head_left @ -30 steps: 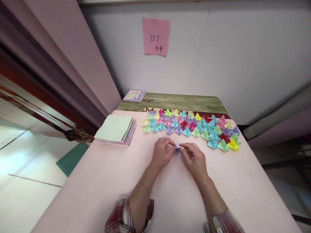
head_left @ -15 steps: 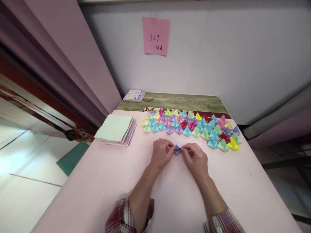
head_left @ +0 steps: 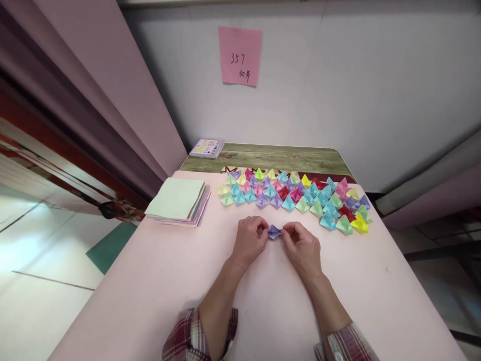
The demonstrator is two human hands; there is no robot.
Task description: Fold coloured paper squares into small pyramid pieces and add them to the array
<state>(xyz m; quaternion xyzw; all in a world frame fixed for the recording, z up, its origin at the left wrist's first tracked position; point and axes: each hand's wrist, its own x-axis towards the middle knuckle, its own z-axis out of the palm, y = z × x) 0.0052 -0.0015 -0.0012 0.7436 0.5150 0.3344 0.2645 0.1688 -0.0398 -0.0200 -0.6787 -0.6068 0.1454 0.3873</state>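
Where the two hands meet: a small purple folded piece [head_left: 274,231], gripped at both ends, low over the pink table [head_left: 150,301] near its middle, just this side of the rows of folded shapes; cannot tell whether touching the tabletop or just off it
Left hand [head_left: 251,239]: curled, fingers drawn in tight, thumb and forefinger pinching the left tip of the purple folded piece
Right hand [head_left: 302,248]: curled the same way, fingertips closed narrowly on the right tip, back of the hand toward the camera
Purple folded piece: stretched between the two pinches, pointed at each end, wider in the middle
Folded shapes [head_left: 296,198]: many small boat-like pieces in blue, green, pink, red, yellow and purple, packed touching one another in rows along the far edge of the table, spreading out to the right; nearest ones close to the purple folded piece but apart from it
Paper stack [head_left: 178,200]: square sheets, pale green on top, other colours showing at the edges, at the far left corner of the table, well apart from the left hand
Plaid sleeves [head_left: 184,341]: at the bottom edge, forearms bare above them
Wooden surface [head_left: 285,158]: beyond the pink table, against the wall, with a small printed pack [head_left: 207,148] at its left end
Pink note [head_left: 239,56]: stuck on the wall above, handwritten "357" and two characters
Curtain [head_left: 93,85]: pale folds down the left side
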